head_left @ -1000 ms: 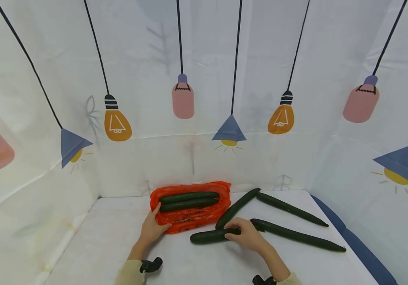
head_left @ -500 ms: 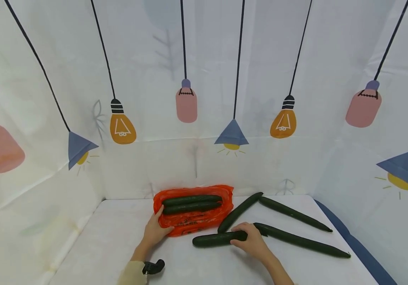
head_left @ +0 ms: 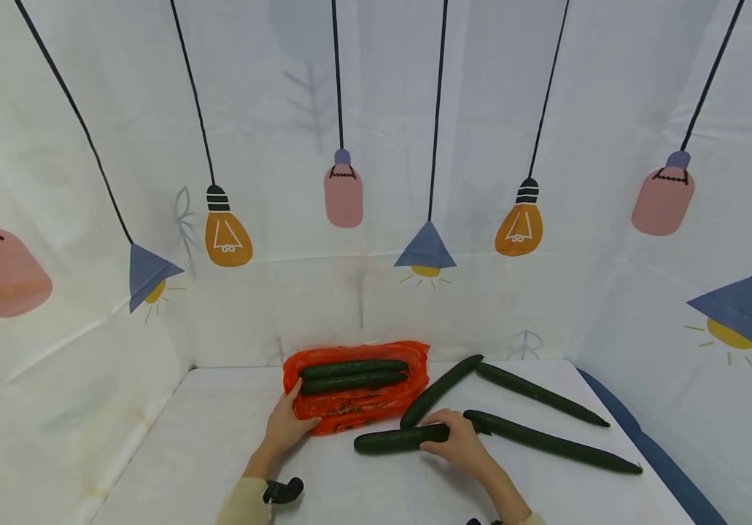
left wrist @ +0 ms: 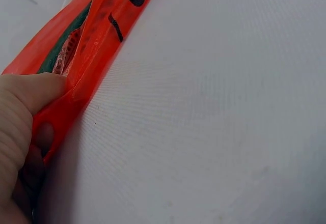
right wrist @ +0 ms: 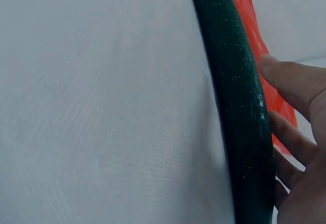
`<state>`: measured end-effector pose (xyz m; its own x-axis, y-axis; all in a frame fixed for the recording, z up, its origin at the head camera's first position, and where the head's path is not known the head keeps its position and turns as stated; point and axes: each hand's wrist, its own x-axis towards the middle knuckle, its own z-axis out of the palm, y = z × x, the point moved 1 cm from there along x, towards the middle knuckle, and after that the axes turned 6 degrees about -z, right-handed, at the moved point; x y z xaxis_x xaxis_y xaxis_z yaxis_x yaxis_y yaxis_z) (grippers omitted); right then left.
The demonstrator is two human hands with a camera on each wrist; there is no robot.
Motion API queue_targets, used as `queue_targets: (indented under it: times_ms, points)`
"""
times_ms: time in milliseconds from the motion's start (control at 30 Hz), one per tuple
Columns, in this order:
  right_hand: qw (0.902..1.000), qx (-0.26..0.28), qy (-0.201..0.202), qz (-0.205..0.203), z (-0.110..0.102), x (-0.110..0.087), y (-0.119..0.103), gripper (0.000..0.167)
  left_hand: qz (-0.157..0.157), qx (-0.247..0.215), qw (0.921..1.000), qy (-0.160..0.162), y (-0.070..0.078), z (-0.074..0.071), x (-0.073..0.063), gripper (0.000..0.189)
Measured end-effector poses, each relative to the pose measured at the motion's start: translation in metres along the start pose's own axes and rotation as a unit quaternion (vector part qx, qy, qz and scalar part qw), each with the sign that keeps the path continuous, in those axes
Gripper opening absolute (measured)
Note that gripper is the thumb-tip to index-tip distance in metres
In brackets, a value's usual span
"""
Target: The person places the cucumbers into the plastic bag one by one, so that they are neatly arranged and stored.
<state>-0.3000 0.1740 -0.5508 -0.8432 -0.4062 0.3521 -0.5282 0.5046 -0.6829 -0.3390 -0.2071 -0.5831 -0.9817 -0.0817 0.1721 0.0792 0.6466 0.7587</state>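
Lamp-printed white sheeting (head_left: 270, 109) backs the desk (head_left: 330, 492). The left grip (head_left: 287, 425) pinches a red bag (head_left: 376, 400) holding two cucumbers (head_left: 353, 369), lower fingers (left wrist: 46, 135) showing only in the left wrist view. The right grip (head_left: 459, 439) clasps a nearer cucumber (head_left: 397, 440), its pale specks visible only from the right wrist.

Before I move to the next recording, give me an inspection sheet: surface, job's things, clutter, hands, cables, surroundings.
Surface: white tabletop.
Job's things: two cucumbers on or in the red plastic bag; four more outside it, including the front cucumber.
Clutter: nothing seen.
Left hand: pinches the bag at its left end.
Right hand: fingers curved around the front cucumber.
Cables: nothing seen; the hanging cords are printed.
Surroundings: white sheet printed with lamps; blue fabric along the right edge.
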Motion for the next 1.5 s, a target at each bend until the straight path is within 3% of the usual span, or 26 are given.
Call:
queue_targets:
  times_ms: [300,800,1167,1500]
  points:
    - [0.9988,-0.021,-0.035,0.026,0.007,0.008,0.003,0.037,-0.004,0.004,1.0,-0.001,-0.002,0.002,-0.001,0.097]
    - [0.9965,-0.069,-0.046,-0.013,0.016,0.011,0.003,0.036,-0.008,0.012,0.9999,0.006,-0.003,0.002,-0.002,0.095]
    - [0.9936,-0.088,-0.07,-0.013,0.019,0.013,0.001,0.042,-0.006,0.021,0.9997,0.015,-0.003,-0.001,-0.001,0.094]
    - [0.9957,-0.084,-0.04,0.003,0.019,0.007,0.004,0.038,-0.01,0.016,0.9997,0.015,-0.003,0.005,0.001,0.094]
